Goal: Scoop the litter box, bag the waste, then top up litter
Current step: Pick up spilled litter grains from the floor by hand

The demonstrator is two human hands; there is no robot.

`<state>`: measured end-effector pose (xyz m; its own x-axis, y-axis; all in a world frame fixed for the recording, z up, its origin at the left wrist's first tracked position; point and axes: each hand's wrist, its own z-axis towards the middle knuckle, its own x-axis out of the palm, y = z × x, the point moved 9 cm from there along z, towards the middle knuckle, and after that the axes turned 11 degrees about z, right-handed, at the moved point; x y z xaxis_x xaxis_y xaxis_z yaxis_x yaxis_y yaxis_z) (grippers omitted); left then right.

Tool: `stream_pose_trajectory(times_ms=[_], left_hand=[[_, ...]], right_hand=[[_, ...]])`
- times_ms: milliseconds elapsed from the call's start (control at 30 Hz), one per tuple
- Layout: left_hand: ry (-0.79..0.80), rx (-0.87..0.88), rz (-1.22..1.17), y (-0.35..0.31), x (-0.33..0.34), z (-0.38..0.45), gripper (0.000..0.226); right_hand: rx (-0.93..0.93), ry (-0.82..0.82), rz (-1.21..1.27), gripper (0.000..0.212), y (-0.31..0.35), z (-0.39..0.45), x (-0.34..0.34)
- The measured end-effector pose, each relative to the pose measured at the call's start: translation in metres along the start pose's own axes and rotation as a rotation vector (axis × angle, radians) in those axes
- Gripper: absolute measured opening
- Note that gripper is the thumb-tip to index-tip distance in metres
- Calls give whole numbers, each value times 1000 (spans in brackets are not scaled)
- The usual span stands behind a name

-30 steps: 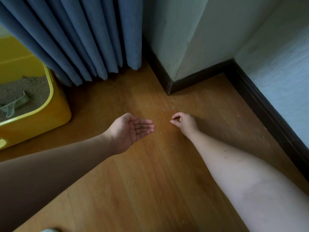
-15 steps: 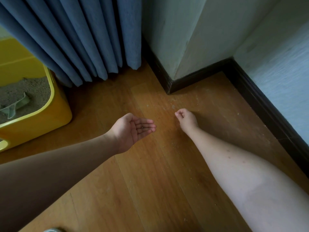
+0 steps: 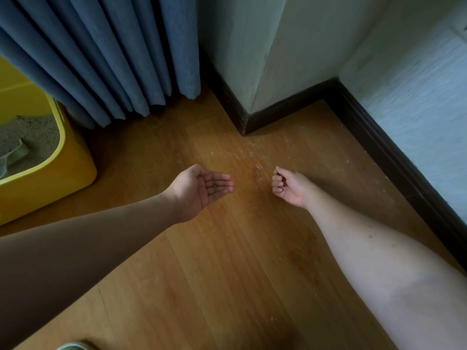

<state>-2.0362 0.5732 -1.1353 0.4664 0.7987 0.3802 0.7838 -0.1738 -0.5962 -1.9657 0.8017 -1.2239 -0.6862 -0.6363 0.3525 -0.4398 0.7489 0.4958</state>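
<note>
At the left edge the yellow litter box [image 3: 48, 178] is cut off, a scoop [image 3: 15, 155] lying in its litter. At centre the left hand [image 3: 202, 189] stays cupped, palm up, holding a few grains. The right hand [image 3: 290, 186] has lifted off the floor [image 3: 227, 261] and turned fingers-up, curled tight; whether it pinches stray litter [image 3: 255, 170] I cannot tell. Likely spill cleanup.

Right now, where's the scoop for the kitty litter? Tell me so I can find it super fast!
Look to the far left, beside the blue curtain, for the big yellow litter box on the wooden floor. Inside it, lying on the grey litter, is the scoop. It is the only pale greenish, smooth thing on that grainy litter.
</note>
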Motion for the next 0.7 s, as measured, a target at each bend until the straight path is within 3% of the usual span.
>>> stream_pose_trajectory(times_ms=[300, 500, 600, 700], left_hand=[[33, -14, 40, 5, 15, 2, 46], [16, -31, 51, 13, 10, 2, 46], [9, -33, 52, 14, 7, 1, 46], [5, -41, 57, 18, 9, 2, 46]], right_hand=[[4, -52, -172, 23, -6, -15, -12], [-114, -140, -306, 29, 6, -9, -16], [-194, -205, -577, 25, 11, -10, -16], [-242, -105, -913, 37, 5, -9, -2]])
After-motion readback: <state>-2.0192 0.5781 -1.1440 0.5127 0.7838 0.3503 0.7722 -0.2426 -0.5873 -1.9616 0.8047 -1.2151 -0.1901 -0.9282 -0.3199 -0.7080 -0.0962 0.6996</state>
